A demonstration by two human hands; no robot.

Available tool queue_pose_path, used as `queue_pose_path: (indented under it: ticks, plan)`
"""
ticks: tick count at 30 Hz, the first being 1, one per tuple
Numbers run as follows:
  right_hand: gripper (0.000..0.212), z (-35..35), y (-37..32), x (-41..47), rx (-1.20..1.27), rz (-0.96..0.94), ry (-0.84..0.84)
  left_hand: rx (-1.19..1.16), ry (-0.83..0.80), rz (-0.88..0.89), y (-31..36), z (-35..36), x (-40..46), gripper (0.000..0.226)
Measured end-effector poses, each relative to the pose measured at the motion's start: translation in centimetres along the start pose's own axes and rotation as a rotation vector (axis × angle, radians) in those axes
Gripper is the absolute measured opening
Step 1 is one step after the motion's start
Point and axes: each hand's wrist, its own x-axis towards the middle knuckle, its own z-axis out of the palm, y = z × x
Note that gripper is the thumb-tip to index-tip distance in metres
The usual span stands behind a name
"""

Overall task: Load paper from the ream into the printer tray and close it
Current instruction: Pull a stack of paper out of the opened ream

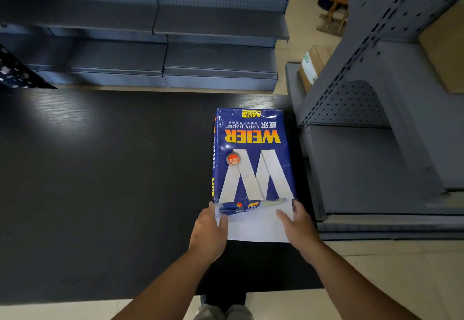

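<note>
A blue ream of copy paper (251, 154) lies flat on the black table (113, 181), near its right edge, with its wrapper torn open at the near end. A stack of white paper (256, 227) sticks out of that open end toward me. My left hand (209, 232) grips the left edge of the white paper, fingers curled on it. My right hand (297, 224) rests on the paper's right edge, with fingers on top of the sheets. No printer is in view.
Grey metal shelving (163, 56) runs along the far side of the table. Another grey shelf unit (376, 156) stands close to the table's right edge, holding a cardboard box (313, 66). Beige floor tiles show at the bottom right.
</note>
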Motion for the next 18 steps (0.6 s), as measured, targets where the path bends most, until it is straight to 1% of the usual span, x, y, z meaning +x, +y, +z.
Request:
queue_pose_path:
  ticks: [2,4,8,11,14,18]
  plan:
    - [0.050,0.9,0.5,-0.4,-0.071,-0.055,0.028,0.010,-0.021,-0.013,0.2,0.2,-0.3,0.064]
    - [0.051,0.6,1.2,-0.6,-0.049,-0.081,0.050,-0.001,-0.036,-0.011,0.0,0.2,-0.3,0.066]
    - [0.060,-1.0,2.2,-1.4,0.023,0.002,-0.068,-0.134,-0.029,-0.038,-1.3,-0.4,0.9,0.065]
    - [0.056,-1.5,2.4,-1.8,0.029,0.043,-0.123,-0.201,-0.019,-0.041,-1.5,-0.7,1.5,0.059]
    - [0.047,-1.5,1.8,-1.2,0.056,0.036,-0.049,-0.183,-0.006,-0.018,-1.1,-0.4,1.2,0.053]
    - [0.054,-0.6,1.8,-1.3,-0.047,-0.034,-0.003,-0.176,0.035,-0.049,-1.0,-0.3,0.7,0.054]
